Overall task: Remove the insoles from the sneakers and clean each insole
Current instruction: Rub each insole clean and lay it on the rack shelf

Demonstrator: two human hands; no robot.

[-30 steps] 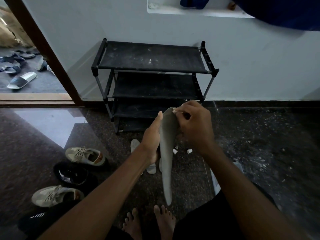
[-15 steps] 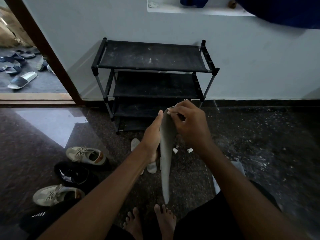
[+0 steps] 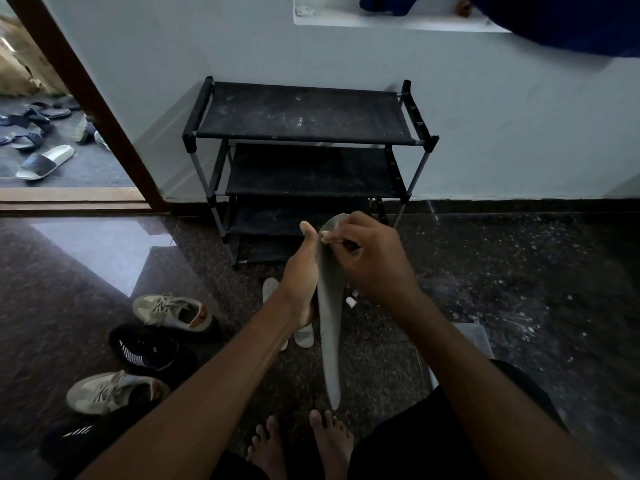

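A long grey insole (image 3: 329, 327) hangs upright in front of me, its toe end near my bare feet (image 3: 330, 441). My left hand (image 3: 300, 282) holds it from the left at mid-height, thumb pointing up along its edge, fingers hidden behind it. My right hand (image 3: 370, 261) is curled over the insole's top end, fingertips pinching its upper left edge. Two beige sneakers (image 3: 173, 311) (image 3: 114, 391) and two black sneakers (image 3: 152, 351) (image 3: 65, 441) lie on the floor at left. Two pale insoles (image 3: 270, 289) (image 3: 304, 336) lie on the floor behind my left wrist.
A black three-tier shoe rack (image 3: 304, 133) stands against the wall straight ahead. Small white bits (image 3: 350, 302) lie on the dark stone floor. A clear plastic box (image 3: 474, 341) sits by my right arm. An open doorway with sandals (image 3: 45, 162) is at far left.
My right fingertips have slid a little left and down across the top of the insole. My left hand and the insole have stayed almost still.
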